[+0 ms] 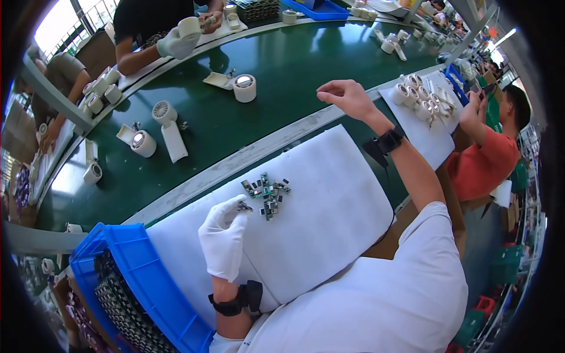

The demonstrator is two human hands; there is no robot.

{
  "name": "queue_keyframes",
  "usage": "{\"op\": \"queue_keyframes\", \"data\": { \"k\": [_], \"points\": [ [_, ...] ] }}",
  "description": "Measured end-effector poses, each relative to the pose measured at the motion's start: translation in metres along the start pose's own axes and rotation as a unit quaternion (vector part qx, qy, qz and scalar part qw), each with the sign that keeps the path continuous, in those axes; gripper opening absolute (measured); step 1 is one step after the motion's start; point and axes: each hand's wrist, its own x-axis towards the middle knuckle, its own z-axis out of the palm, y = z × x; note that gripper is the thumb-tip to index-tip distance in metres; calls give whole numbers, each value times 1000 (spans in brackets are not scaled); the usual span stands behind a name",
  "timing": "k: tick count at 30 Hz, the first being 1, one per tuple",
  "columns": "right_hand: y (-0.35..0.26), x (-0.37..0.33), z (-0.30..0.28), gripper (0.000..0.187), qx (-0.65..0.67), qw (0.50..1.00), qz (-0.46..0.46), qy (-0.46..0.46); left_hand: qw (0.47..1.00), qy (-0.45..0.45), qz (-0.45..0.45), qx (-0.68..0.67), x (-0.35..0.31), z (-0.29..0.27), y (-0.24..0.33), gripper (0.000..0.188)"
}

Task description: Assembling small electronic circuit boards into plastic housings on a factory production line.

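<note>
My left hand (223, 240), in a white glove, pinches a small circuit board (245, 206) between thumb and fingertips over the white foam mat (321, 200). Just beyond it lies a loose pile of small green circuit boards (269, 194). My bare right hand (353, 101) is stretched over the near edge of the green conveyor belt (282, 120), fingers curved and slightly apart, with nothing seen in them. To its left on the belt stands a white cylindrical housing (245, 89), with a white shell piece (218, 80) beside it.
More white housings (143, 144) and an opened one with a handle (173, 140) sit on the belt. A blue crate (141, 259) of dark parts is at my left. One co-worker holds a housing (189, 27) across the belt; another in red (491, 153) sits at my right.
</note>
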Motion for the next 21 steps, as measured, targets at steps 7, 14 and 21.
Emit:
{"op": "queue_keyframes", "data": {
  "k": [7, 14, 21],
  "points": [
    [46, -18, -47, 28, -24, 999, 44, 12, 996, -25, 3, -89, 0, -2, -5, 25],
    [120, 6, -105, 28, -98, 994, 33, 29, 994, -59, -13, -96, -4, -1, 5, 23],
    [316, 164, -162, 37, -164, 983, 5, 82, 987, -33, -53, -146, 4, -4, -17, 26]
  ]
}}
